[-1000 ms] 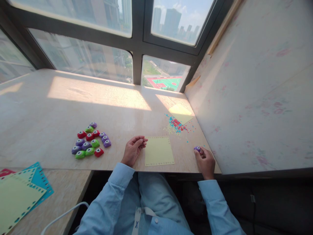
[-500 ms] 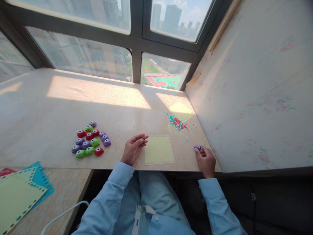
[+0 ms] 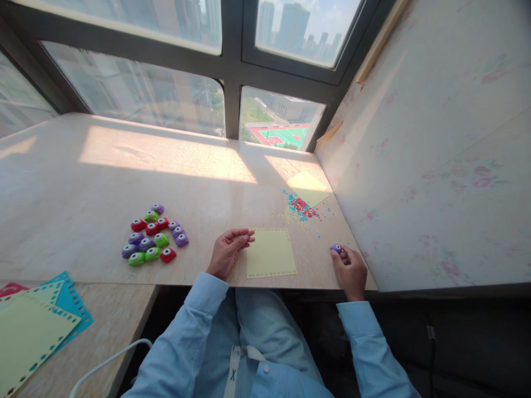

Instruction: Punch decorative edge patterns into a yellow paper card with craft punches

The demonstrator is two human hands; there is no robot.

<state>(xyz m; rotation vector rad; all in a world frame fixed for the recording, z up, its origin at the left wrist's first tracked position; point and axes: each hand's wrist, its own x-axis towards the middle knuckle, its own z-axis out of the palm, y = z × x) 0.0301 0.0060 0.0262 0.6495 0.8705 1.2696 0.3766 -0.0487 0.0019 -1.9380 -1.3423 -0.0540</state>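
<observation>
A yellow sheet of paper (image 3: 271,253) lies near the table's front edge, with small punched shapes along its top and bottom edges. My left hand (image 3: 228,250) is at the sheet's left side, thumb and fingers drawn together over its upper left corner. Whether anything is between those fingertips is too small to tell. Well to the right of the sheet, my right hand (image 3: 350,271) grips a small purple craft punch (image 3: 336,249) between thumb and fingers, just above the table.
Several purple, green and red craft punches (image 3: 152,255) are grouped on the left. Red, blue and yellow paper bits (image 3: 302,208) lie scattered beside another yellow sheet (image 3: 309,187) at the back right. Punched coloured sheets (image 3: 33,331) rest at lower left. A wall (image 3: 415,182) bounds the right side.
My left hand has shifted very slightly to the right over the sheet's edge. My right hand still holds the purple craft punch in nearly the same place.
</observation>
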